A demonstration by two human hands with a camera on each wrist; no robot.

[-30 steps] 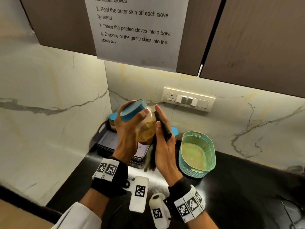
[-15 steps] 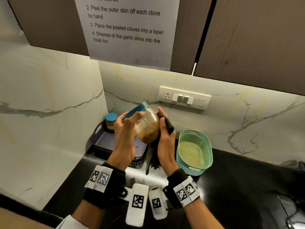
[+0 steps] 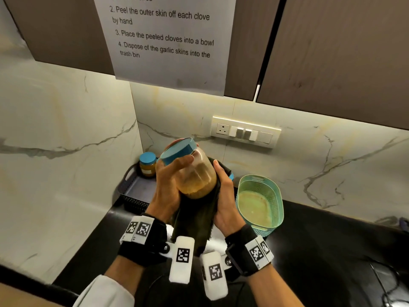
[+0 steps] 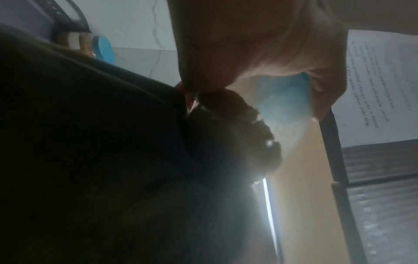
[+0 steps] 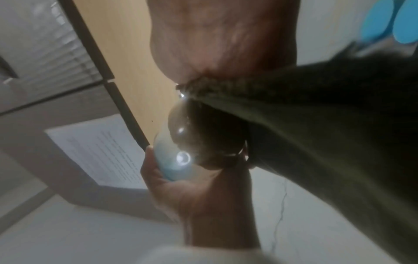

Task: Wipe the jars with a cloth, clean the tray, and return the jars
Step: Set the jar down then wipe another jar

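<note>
Head view, left grip: the left hand (image 3: 168, 185) curls round the upper part of the jar (image 3: 198, 176), thumb across the shoulder just below the blue lid (image 3: 177, 150), fingers behind the lid.
Right grip: the right hand (image 3: 225, 200) presses the dark cloth (image 3: 197, 216) against the jar's far side and base, fingers bent round it, thumb up along the glass.
Jar: clear, holding a brown filling, raised in the air above the desk (image 3: 321, 251) and tilted with the lid toward the upper left.
Cloth: wrapped under the jar, its loose end hanging down between the two wrists.
Left wrist view: blurred; the palm (image 4: 260, 44) closes over the blue lid (image 4: 282, 100), with the cloth (image 4: 113, 142) filling the dark lower left.
Right wrist view: the cloth (image 5: 328, 134) lies between the palm (image 5: 214, 41) and the jar (image 5: 203, 139); the left hand (image 5: 192, 196) holds the lid end.
Tray: a dark tray (image 3: 137, 191) stands in the corner of the desk, behind the hands.
Second jar: a small blue-lidded jar (image 3: 147, 165) stands upright in the tray's far left corner.
Basket: a green oval basket (image 3: 259, 202) stands on the desk just right of the right hand.
Wall: a switch plate (image 3: 245, 131) and a printed sheet (image 3: 166, 38) hang above.
</note>
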